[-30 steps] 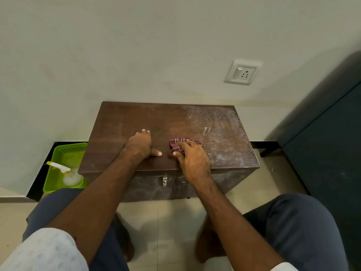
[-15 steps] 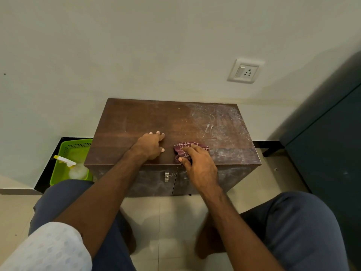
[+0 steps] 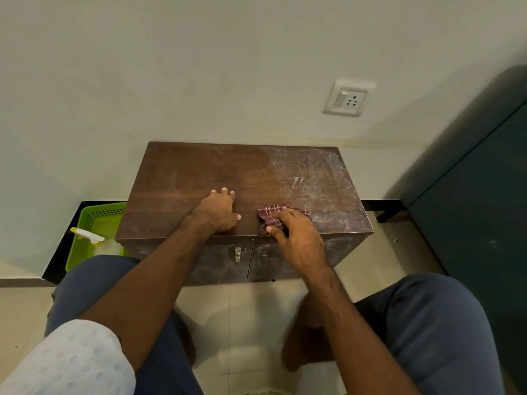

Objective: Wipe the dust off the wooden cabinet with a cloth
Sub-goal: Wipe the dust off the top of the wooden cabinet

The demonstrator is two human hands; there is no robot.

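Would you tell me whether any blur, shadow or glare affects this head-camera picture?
Head view: the right hand on the maroon checked cloth looks slightly motion-smeared, the left hand crisper; head view: the brown wooden cabinet is evenly lit, without glare; head view: a soft shadow darkens the cream wall at right.

Both forearms are reaching forward. The left hand (image 3: pixel 221 210) is lying flat, fingers straight; the right hand (image 3: pixel 298 238) is gripping the cloth (image 3: pixel 264 219).
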